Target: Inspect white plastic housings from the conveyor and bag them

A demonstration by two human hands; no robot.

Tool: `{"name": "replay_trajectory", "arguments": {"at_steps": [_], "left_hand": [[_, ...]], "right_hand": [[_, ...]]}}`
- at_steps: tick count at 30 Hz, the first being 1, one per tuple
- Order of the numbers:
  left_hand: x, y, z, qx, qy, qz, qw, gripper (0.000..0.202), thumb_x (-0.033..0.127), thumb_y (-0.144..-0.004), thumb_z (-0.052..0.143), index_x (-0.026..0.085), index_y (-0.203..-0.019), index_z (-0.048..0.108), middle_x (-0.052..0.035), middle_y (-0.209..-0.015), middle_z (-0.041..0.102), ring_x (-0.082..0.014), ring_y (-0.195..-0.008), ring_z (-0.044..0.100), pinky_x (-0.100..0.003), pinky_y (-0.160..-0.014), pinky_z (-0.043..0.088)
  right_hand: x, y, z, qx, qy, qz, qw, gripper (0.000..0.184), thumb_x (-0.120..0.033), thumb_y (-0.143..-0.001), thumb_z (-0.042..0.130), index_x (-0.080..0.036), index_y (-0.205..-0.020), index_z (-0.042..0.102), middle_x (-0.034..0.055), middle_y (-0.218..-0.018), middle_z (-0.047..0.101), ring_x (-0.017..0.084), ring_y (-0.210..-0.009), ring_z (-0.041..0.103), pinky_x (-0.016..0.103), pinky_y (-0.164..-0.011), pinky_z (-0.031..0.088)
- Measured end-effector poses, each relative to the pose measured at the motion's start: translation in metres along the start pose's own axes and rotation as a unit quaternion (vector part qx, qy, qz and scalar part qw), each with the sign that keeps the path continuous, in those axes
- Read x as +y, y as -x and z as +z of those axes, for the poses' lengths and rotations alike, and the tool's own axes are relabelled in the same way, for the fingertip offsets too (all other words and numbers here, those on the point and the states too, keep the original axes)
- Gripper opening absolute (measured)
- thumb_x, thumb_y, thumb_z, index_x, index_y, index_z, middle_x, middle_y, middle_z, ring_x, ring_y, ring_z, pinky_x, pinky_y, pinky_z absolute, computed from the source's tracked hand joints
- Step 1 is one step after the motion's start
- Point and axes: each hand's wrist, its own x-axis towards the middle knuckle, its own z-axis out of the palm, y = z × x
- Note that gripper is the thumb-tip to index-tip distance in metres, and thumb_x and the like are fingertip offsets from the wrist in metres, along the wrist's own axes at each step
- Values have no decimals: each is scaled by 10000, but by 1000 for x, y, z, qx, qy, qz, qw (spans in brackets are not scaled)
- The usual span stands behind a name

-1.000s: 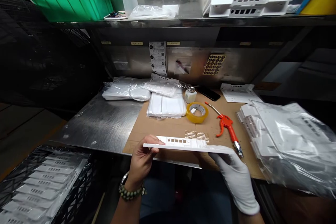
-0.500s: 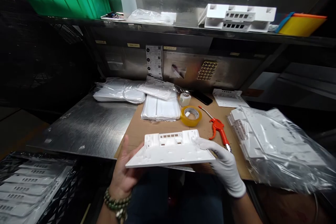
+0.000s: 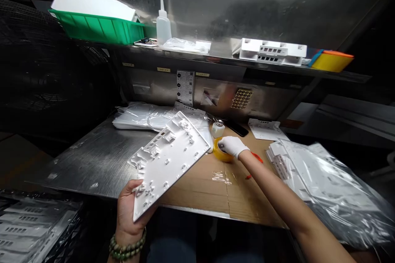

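My left hand (image 3: 131, 205) grips a white plastic housing panel (image 3: 171, 164) by its lower left corner. The panel is tilted, its inner side with small posts and clips facing me and a row of port openings along its upper left edge. My right hand (image 3: 233, 146), in a white glove, reaches over the roll of yellow tape (image 3: 222, 155), fingers closed and pointing down into its hole. What those fingers hold, if anything, is hidden. Beyond the roll stands a small white pump bottle (image 3: 218, 129). An orange air blow gun (image 3: 256, 158) is partly covered by my right forearm.
Bagged white panels (image 3: 333, 176) lie at right, plastic bags (image 3: 138, 116) at back left. A black phone (image 3: 236, 128) and another white panel (image 3: 267, 130) lie at the back. Overhead, a shelf carries a green bin (image 3: 98, 28) and a squeeze bottle (image 3: 163, 28).
My right hand has let go of the panel and moved forward to the tape roll. My left hand has turned the panel up on a slant, and the view has tilted upward.
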Motion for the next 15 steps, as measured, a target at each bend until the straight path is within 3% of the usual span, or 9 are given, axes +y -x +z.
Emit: {"name": "replay_trajectory", "arguments": {"at_steps": [4, 8, 11, 15], "left_hand": [[17, 0, -1, -27, 69, 15, 997, 501, 284, -984, 472, 299, -1479, 550, -59, -1274, 734, -239, -1240, 655, -409, -1149, 432], [19, -6, -7, -33, 87, 50, 994, 539, 187, -993, 406, 303, -1509, 509, -65, -1278, 735, -209, -1216, 674, -340, -1072, 518], [11, -17, 1, 83, 70, 100, 989, 591, 123, -985, 400, 249, -1562, 427, -116, -1210, 764, -248, -1136, 720, -343, -970, 600], [-1, -32, 30, 274, 83, 104, 953, 604, 85, -1002, 379, 176, -1597, 335, -161, -1091, 795, -281, -985, 775, -350, -818, 668]], "right_hand": [[3, 7, -4, 16, 27, -14, 999, 114, -310, -841, 691, -262, -858, 793, 43, -1021, 762, 202, -927, 694, 261, -804, 494], [12, -5, -29, 91, 43, 38, 994, 368, -430, -1019, 454, -249, -1148, 746, 63, -1172, 741, 191, -1031, 681, 257, -892, 485], [14, -34, -49, 122, 73, 80, 987, 401, -398, -1041, 409, -249, -1249, 718, 91, -1253, 713, 225, -1114, 665, 297, -933, 474], [7, -69, -61, 92, 114, 89, 985, 302, -310, -996, 524, -219, -1111, 788, 122, -1176, 732, 248, -1058, 690, 325, -904, 488]]}}
